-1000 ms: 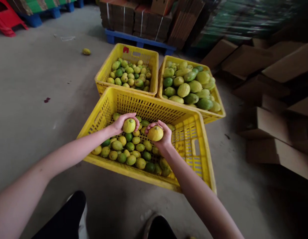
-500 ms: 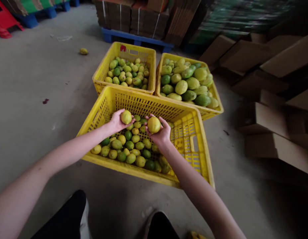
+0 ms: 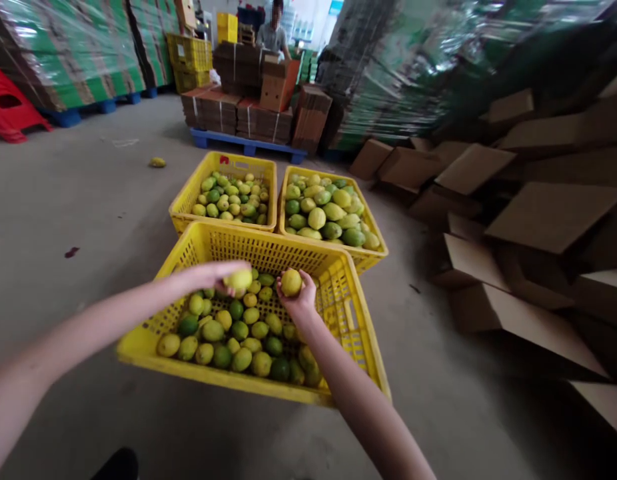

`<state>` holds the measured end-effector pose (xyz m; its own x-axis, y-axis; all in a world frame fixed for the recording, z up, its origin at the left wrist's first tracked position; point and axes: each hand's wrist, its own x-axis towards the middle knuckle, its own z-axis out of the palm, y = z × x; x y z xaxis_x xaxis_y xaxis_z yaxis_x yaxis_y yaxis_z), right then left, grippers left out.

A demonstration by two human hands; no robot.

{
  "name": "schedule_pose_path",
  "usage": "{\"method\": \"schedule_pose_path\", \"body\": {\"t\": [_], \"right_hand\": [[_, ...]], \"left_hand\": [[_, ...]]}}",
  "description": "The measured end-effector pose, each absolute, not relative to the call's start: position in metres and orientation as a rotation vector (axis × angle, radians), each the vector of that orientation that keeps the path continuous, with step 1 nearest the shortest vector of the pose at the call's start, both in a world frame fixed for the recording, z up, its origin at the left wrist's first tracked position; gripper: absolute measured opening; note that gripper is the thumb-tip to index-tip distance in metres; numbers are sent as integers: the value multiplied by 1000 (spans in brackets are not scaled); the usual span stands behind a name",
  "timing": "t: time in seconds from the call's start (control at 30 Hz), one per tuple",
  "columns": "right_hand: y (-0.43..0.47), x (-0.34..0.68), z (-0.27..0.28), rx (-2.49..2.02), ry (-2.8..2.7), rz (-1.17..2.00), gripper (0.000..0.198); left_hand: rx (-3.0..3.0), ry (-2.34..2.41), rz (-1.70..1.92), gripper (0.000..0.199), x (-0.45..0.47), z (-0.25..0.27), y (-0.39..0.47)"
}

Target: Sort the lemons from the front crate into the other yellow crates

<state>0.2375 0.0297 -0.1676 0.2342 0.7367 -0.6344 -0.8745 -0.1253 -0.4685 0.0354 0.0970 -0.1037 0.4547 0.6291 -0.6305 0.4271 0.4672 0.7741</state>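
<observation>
My left hand (image 3: 224,272), slightly blurred, is closed on a yellow lemon (image 3: 240,279) over the front yellow crate (image 3: 223,384). Its back faces up and the fruit shows below the fingers. To its right, my right hand (image 3: 304,300) cups another yellow lemon (image 3: 291,283), palm up, with the fingers curled round it. Beneath both hands, yellow and green lemons (image 3: 212,331) cover part of the crate's floor. Two more yellow crates stand against its far side: the left one (image 3: 223,226) holds small lemons, the right one (image 3: 333,249) larger, longer fruit heaped higher.
Cardboard boxes (image 3: 533,217) lie piled on the right. Behind the crates, a blue pallet (image 3: 248,145) carries stacked flat cardboard, with a person (image 3: 273,37) beyond it. A single lemon (image 3: 157,162) lies on the floor, and a red stool (image 3: 11,110) stands far left.
The view has tilted up, bringing more of the background into sight. My left hand has rolled from palm up to back up with its lemon. My right hand still cups its lemon.
</observation>
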Motion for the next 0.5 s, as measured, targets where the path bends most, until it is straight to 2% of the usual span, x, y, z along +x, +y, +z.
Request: {"method": "schedule_pose_path", "body": {"t": [0.1,0.13,0.2,0.33,0.4,0.5], "right_hand": [[29,235,-167,-968,196,1424,12],[30,234,-167,-967,207,1425,12],[30,233,-166,-969,228,1419,12],[29,234,-169,-988,210,1423,12],[29,234,-173,-1022,162,1447,12],[28,231,-178,-1104,96,1490,12]], "left_hand": [[1201,1161,534,70,9,-23,163],[1227,1220,729,71,-4,-7,179],[1292,1376,981,57,-33,2,194],[1221,1727,862,40,-82,-58,174],[1470,1934,817,32,-95,-103,158],[1787,1925,688,32,-98,-152,149]]}}
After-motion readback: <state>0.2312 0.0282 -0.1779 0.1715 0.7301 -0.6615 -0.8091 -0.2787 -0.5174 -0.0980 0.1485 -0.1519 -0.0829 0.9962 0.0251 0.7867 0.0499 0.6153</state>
